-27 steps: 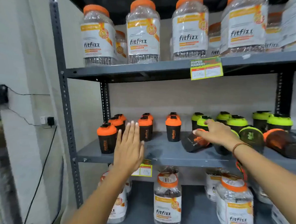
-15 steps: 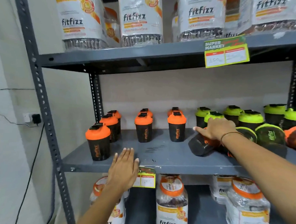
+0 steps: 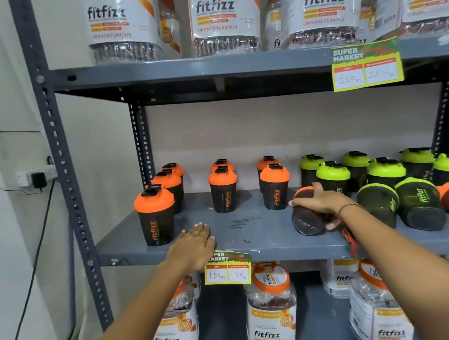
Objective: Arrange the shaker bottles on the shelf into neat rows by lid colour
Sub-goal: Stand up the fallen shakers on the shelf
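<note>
On the grey middle shelf [image 3: 261, 234] black shaker bottles with orange lids stand upright at the left, the nearest one [image 3: 155, 215] at the front. Green-lidded shakers [image 3: 332, 176] stand at the right back, and two green-lidded ones [image 3: 422, 203] lie on their sides. My right hand [image 3: 320, 202] grips an orange-lidded shaker [image 3: 305, 218] lying on its side, its base toward me. My left hand [image 3: 195, 242] rests flat on the shelf's front edge, fingers together, holding nothing.
Large fitfizz jars [image 3: 223, 21] fill the top shelf, and more jars [image 3: 270, 310] stand on the bottom shelf. Price tags [image 3: 227, 270] hang from the shelf edges. A grey upright post [image 3: 60, 161] is at the left, with a wall socket and plug [image 3: 37, 178] beyond it.
The view has moved closer to the shelf. My left hand dropped from mid-air onto the shelf's front edge. My right hand stays on the lying orange-lidded shaker.
</note>
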Available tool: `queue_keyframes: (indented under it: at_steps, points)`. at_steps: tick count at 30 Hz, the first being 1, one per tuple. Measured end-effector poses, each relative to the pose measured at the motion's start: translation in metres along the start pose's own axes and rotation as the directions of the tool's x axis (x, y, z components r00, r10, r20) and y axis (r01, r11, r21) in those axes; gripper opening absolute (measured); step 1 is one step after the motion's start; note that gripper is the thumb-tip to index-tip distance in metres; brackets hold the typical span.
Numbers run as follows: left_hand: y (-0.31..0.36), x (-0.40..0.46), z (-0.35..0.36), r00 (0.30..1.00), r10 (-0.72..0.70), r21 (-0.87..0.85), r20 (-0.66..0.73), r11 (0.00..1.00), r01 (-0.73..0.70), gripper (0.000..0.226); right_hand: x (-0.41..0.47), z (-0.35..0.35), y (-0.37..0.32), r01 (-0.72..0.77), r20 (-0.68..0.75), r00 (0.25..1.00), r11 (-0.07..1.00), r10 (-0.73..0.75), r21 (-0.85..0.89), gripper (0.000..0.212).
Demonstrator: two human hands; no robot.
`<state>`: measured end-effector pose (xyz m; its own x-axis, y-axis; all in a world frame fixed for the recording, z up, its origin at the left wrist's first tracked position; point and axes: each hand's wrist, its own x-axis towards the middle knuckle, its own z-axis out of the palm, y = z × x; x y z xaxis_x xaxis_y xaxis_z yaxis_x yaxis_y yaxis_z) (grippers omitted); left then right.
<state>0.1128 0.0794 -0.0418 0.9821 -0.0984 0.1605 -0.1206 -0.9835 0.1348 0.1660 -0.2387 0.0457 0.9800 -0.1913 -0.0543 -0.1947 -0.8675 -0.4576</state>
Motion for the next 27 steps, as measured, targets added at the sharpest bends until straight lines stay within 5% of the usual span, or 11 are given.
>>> queue_keyframes:
  at_steps: [7, 14, 27]
  points:
    - [-0.008, 0.0, -0.003, 1.0, 0.021, 0.015, 0.017, 1.0, -0.021, 0.06, -0.008, 0.016, -0.002, 0.011, -0.127, 0.991, 0.952, 0.03, 0.306, 0.112]
    - [-0.007, -0.001, 0.001, 1.0, 0.011, 0.015, -0.025, 1.0, -0.011, 0.06, -0.046, 0.049, -0.065, 0.282, -0.43, 0.898, 0.872, -0.092, 0.4, 0.1]
    - [-0.008, -0.001, 0.004, 0.997, 0.019, -0.005, -0.079, 1.0, -0.02, 0.06, -0.067, 0.131, -0.132, 0.443, -0.631, 0.657, 0.889, -0.411, -0.118, 0.096]
